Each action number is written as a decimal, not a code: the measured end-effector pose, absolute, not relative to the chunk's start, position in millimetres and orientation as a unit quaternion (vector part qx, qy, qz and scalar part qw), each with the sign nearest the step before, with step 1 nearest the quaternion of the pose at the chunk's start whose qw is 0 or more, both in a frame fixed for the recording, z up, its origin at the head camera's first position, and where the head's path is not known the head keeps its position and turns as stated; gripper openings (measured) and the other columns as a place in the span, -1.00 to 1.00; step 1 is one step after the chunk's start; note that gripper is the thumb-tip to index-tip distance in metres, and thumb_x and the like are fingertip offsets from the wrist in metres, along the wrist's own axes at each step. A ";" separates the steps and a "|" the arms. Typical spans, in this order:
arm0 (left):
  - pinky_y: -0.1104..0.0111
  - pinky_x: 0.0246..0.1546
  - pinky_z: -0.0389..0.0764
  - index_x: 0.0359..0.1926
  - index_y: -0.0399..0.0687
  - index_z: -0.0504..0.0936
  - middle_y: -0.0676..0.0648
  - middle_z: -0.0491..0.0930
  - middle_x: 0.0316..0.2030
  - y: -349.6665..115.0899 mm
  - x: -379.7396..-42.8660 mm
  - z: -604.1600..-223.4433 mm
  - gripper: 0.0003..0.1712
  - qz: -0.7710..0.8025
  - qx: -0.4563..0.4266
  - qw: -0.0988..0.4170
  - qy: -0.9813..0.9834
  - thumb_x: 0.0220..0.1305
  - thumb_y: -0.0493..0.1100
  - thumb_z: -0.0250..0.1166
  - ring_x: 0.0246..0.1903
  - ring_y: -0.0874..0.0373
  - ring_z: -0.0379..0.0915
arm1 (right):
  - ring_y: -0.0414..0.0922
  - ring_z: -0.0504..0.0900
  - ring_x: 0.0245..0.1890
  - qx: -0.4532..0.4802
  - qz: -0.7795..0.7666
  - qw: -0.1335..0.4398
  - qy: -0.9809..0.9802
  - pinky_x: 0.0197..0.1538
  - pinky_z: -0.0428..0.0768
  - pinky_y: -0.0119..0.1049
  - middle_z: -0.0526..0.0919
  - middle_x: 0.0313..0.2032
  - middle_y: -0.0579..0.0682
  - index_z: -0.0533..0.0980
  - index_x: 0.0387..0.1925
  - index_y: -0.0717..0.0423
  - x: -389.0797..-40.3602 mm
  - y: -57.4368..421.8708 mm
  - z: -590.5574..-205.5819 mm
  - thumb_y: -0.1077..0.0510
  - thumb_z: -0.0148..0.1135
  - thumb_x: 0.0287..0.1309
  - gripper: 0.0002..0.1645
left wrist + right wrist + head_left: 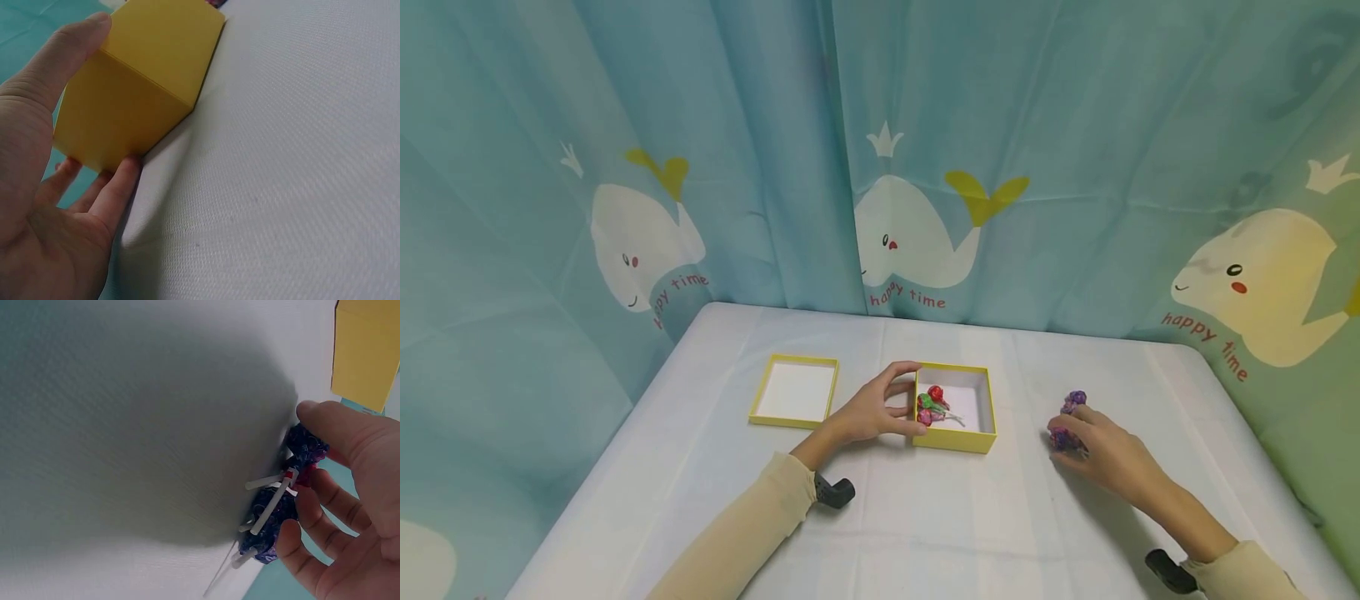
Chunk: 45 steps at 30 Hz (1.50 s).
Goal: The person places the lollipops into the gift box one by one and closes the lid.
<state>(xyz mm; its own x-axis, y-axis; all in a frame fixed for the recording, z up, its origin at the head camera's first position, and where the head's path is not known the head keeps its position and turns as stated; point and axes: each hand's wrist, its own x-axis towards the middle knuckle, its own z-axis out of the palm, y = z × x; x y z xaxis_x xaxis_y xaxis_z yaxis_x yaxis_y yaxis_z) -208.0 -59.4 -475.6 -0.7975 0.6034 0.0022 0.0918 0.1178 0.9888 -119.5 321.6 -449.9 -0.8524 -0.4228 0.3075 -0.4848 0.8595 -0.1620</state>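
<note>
In the head view a yellow box (955, 442) with a white inside stands in the middle of the table. Red, green and pink wrapped lollipops (928, 405) lie in its left part, their white sticks pointing right. My left hand (876, 408) grips the box's left side, with the thumb at the front corner and a finger at the back one. To the right, my right hand (1108, 450) curls its thumb and fingers around several purple-wrapped lollipops (265, 515) low at the table. White sticks jut out from under the wrappers in the right wrist view.
A yellow-edged lid (793, 390), white side up, lies left of the box. White cloth (925, 533) covers the table. Behind it hangs a blue-green curtain (775, 167) with whale prints. Each wrist carries a dark camera mount (833, 492).
</note>
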 end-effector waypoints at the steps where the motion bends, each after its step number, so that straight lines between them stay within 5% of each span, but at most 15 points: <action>1: 0.26 0.25 0.59 0.54 0.14 0.19 -0.11 0.08 0.56 -59.4 -208.2 -475.5 0.08 0.619 0.242 0.207 0.718 0.10 -0.26 0.60 0.50 -0.06 0.14 | 0.07 0.69 -0.21 0.234 0.118 0.132 -0.956 -0.46 0.71 -0.02 0.64 -0.17 0.02 0.67 -0.16 0.01 -119.6 321.4 -450.2 0.17 0.72 -0.22 -0.50; 28: 0.28 0.23 0.60 0.52 0.19 0.22 -0.01 0.12 0.54 -58.9 -208.5 -474.9 0.09 0.617 0.235 0.204 0.723 0.07 -0.24 0.63 0.50 -0.03 0.16 | 0.14 0.70 -0.13 0.220 0.130 0.116 -0.960 -0.29 0.75 0.08 0.67 -0.13 0.07 0.68 -0.19 0.05 -119.6 320.4 -449.1 0.26 0.66 -0.12 -0.60; 37: 0.28 0.24 0.60 0.53 0.15 0.20 -0.07 0.09 0.56 -59.4 -208.4 -476.5 0.09 0.621 0.240 0.205 0.718 0.08 -0.26 0.61 0.50 -0.06 0.15 | -0.22 0.57 -0.35 0.289 0.174 0.140 -0.931 -0.36 0.64 -0.27 0.60 -0.27 -0.17 0.68 -0.22 0.05 -127.5 323.5 -440.6 0.37 0.63 -0.17 -0.58; 45: 0.27 0.24 0.60 0.54 0.14 0.19 -0.06 0.10 0.55 -59.2 -207.9 -476.2 0.09 0.621 0.239 0.206 0.718 0.09 -0.26 0.61 0.50 -0.06 0.15 | -0.30 0.46 -0.44 0.323 0.208 0.145 -0.912 -0.45 0.51 -0.37 0.51 -0.40 -0.30 0.67 -0.21 0.07 -138.4 323.3 -428.7 0.38 0.59 -0.12 -0.61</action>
